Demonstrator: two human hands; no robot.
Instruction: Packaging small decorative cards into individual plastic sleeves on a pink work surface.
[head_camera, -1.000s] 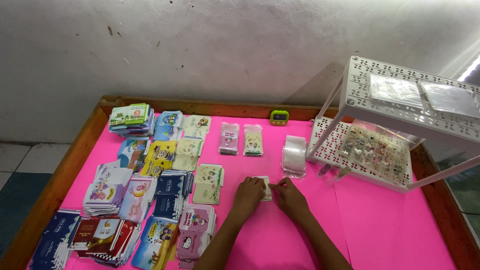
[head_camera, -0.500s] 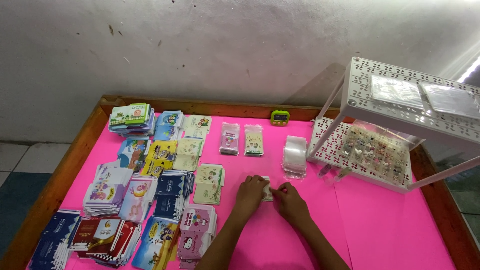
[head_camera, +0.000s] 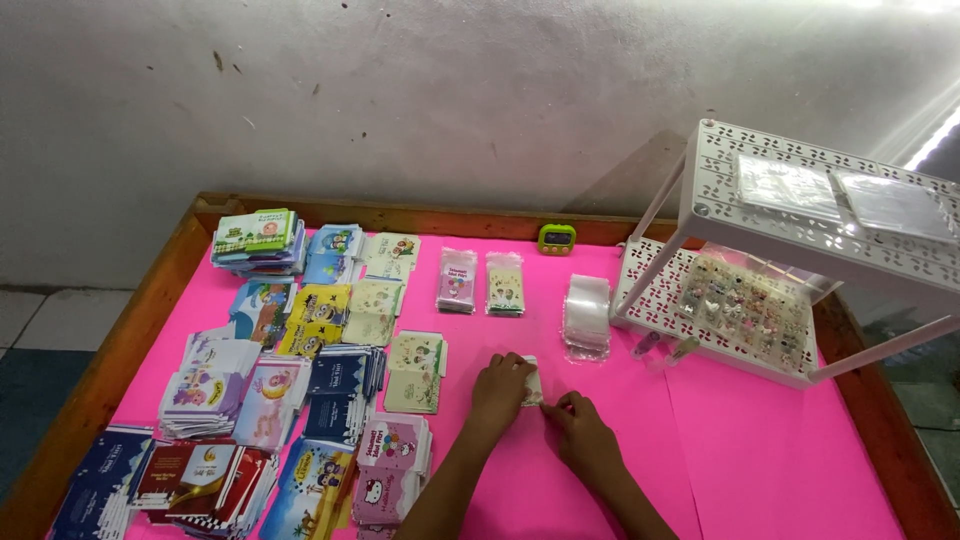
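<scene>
My left hand and right hand meet on a small card packet (fingers pinching its edges) on the pink counter, near clear sleeves.

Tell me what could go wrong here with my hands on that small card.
Both the left hand and the right hand pinch one small card, so it might crease. The stack of clear sleeves lies close ahead; a reach could scatter it. Card stacks beside the left forearm could be nudged.
</scene>
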